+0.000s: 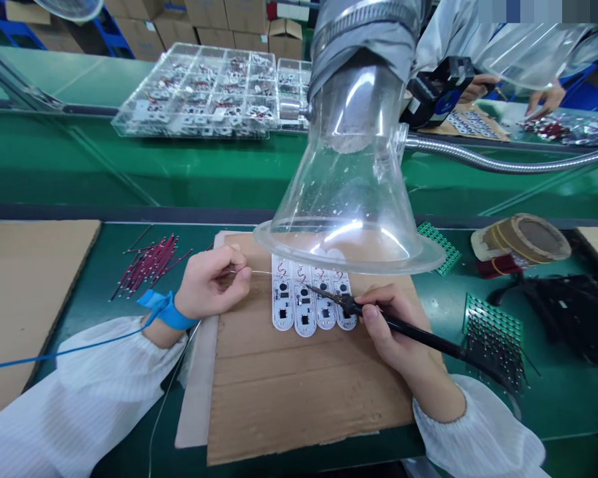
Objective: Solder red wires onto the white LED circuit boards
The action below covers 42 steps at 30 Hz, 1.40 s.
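My right hand [396,325] is wrapped round a black soldering iron [418,334], its tip touching or just above the second white circuit board [305,309] from the left. Several such boards lie side by side on brown cardboard [309,392]. Left of them, my left hand [216,281] pinches a thin solder wire [260,272] that points right to the boards. A blue strap [172,311] circles my left wrist. Above the boards hangs a clear funnel-shaped hood [349,199], covering their upper ends.
Red wires [147,265] lie at the left. Green perforated boards [493,332], a tape roll [523,239] and a black object [573,312] are at the right. Behind stand a divided clear tray [204,93], a flexible metal tube [493,160] and another person's hands [545,99].
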### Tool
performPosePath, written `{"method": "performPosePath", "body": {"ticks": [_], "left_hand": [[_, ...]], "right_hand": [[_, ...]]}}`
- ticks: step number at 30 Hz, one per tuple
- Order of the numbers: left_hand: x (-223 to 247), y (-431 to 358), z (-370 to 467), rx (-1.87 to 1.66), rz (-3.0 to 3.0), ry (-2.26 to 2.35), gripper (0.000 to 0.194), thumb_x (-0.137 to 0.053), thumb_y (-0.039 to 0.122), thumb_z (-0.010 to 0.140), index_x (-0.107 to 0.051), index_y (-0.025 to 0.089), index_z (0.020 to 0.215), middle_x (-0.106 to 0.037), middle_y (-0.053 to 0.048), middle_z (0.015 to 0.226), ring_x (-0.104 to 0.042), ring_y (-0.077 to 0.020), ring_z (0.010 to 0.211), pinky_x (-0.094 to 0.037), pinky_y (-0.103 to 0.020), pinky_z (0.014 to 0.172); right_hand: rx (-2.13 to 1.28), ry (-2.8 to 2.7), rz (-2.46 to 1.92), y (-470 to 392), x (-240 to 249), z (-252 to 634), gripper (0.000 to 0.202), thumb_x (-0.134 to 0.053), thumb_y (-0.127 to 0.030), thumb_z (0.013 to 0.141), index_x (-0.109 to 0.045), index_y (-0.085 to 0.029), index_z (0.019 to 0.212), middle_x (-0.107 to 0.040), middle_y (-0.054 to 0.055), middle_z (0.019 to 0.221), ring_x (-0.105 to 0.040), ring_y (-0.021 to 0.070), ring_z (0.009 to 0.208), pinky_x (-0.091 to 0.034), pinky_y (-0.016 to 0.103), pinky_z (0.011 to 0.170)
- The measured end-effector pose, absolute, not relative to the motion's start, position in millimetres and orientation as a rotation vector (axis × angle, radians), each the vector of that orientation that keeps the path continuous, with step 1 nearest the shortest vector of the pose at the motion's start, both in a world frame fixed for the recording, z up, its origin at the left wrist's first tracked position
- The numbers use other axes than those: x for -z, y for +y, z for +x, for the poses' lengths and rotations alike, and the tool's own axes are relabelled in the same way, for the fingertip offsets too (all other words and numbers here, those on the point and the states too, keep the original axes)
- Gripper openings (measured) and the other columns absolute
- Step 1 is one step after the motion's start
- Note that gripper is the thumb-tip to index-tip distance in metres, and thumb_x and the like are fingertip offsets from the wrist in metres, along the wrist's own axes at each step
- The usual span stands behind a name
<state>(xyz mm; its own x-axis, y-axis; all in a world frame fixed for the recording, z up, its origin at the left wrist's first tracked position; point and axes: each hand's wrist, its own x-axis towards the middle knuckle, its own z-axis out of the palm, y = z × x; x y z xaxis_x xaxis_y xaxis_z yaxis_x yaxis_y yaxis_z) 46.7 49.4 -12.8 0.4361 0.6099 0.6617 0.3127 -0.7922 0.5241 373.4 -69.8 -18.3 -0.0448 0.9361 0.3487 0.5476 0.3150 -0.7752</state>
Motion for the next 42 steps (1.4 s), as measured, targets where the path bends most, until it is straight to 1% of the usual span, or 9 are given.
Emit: {"method": "performPosePath", "body": {"ticks": [4,7,14,20,23,26,32,37,42], "left_hand": [[11,48,48,-1.254,2.392,0.808,0.020,-0.062,0.011,0.092,-0.051,0.023,0.079,-0.048,0.009,0.059,-0.036,-0.0073,0.047,-0.030,-0.020,0.045],[11,47,48,-1.206,2.397,0.833,0.019,-0.061,0.013,0.091,-0.051,0.023,0.078,-0.048,0.009,0.060,-0.035,-0.0074,0.046,-0.030,-0.021,0.044],[10,48,48,-1.248,2.397,0.795,0.021,-0.061,0.010,0.092,-0.050,0.024,0.080,-0.044,0.010,0.061,-0.032,-0.0071,0.046,-0.028,-0.021,0.044],[12,54,41,-1.248,2.395,0.804,0.021,-0.062,0.012,0.092,-0.050,0.024,0.080,-0.045,0.009,0.062,-0.036,-0.0088,0.049,-0.030,-0.023,0.046],[13,56,40,-1.253,2.389,0.818,0.021,-0.062,0.012,0.092,-0.049,0.024,0.080,-0.045,0.009,0.062,-0.035,-0.0090,0.049,-0.029,-0.023,0.047],[14,56,40,-1.260,2.388,0.818,0.021,-0.062,0.013,0.092,-0.049,0.024,0.080,-0.045,0.009,0.061,-0.034,-0.0090,0.049,-0.029,-0.024,0.048],[13,56,41,-1.201,2.390,0.862,0.020,-0.062,0.016,0.092,-0.049,0.024,0.079,-0.045,0.008,0.061,-0.034,-0.0096,0.048,-0.029,-0.025,0.048],[14,55,42,-1.183,2.417,0.851,0.021,-0.061,0.016,0.093,-0.048,0.024,0.078,-0.046,0.008,0.062,-0.034,-0.0092,0.048,-0.029,-0.025,0.047],[16,54,44,-1.207,2.410,0.788,0.022,-0.063,0.012,0.091,-0.049,0.024,0.079,-0.046,0.010,0.063,-0.032,-0.0077,0.048,-0.028,-0.023,0.046]], "right_hand": [[-0.562,-1.741,-1.355,-70,14,371,0.013,-0.067,-0.038,0.112,-0.071,-0.028,0.106,-0.075,-0.001,0.081,-0.070,0.0148,0.062,-0.052,0.026,0.054],[-0.565,-1.760,-1.355,-69,12,370,0.013,-0.065,-0.038,0.113,-0.070,-0.027,0.106,-0.076,0.000,0.081,-0.071,0.0154,0.062,-0.053,0.026,0.054],[-0.551,-1.774,-1.344,-67,10,371,0.011,-0.067,-0.037,0.111,-0.070,-0.028,0.105,-0.075,-0.001,0.081,-0.072,0.0156,0.064,-0.053,0.026,0.056],[-0.539,-1.551,-1.308,-73,14,369,0.023,-0.063,-0.045,0.114,-0.072,-0.027,0.103,-0.073,0.001,0.085,-0.069,0.0165,0.068,-0.055,0.029,0.061],[-0.572,-1.541,-1.351,-77,20,366,0.018,-0.065,-0.042,0.113,-0.072,-0.027,0.105,-0.074,0.001,0.087,-0.070,0.0174,0.070,-0.056,0.030,0.062],[-0.630,-1.581,-1.389,-79,24,363,0.014,-0.068,-0.040,0.111,-0.072,-0.028,0.108,-0.075,0.001,0.088,-0.071,0.0175,0.067,-0.056,0.031,0.059],[-0.630,-1.607,-1.397,-75,26,362,0.017,-0.068,-0.043,0.111,-0.072,-0.027,0.107,-0.075,0.001,0.084,-0.071,0.0180,0.064,-0.056,0.031,0.057],[-0.642,-1.642,-1.371,-72,24,360,0.015,-0.068,-0.041,0.111,-0.072,-0.028,0.107,-0.074,0.000,0.082,-0.071,0.0171,0.064,-0.056,0.029,0.058],[-0.605,-1.678,-1.393,-72,20,359,0.013,-0.069,-0.038,0.111,-0.072,-0.027,0.105,-0.074,0.000,0.082,-0.070,0.0167,0.065,-0.055,0.029,0.059]]}}
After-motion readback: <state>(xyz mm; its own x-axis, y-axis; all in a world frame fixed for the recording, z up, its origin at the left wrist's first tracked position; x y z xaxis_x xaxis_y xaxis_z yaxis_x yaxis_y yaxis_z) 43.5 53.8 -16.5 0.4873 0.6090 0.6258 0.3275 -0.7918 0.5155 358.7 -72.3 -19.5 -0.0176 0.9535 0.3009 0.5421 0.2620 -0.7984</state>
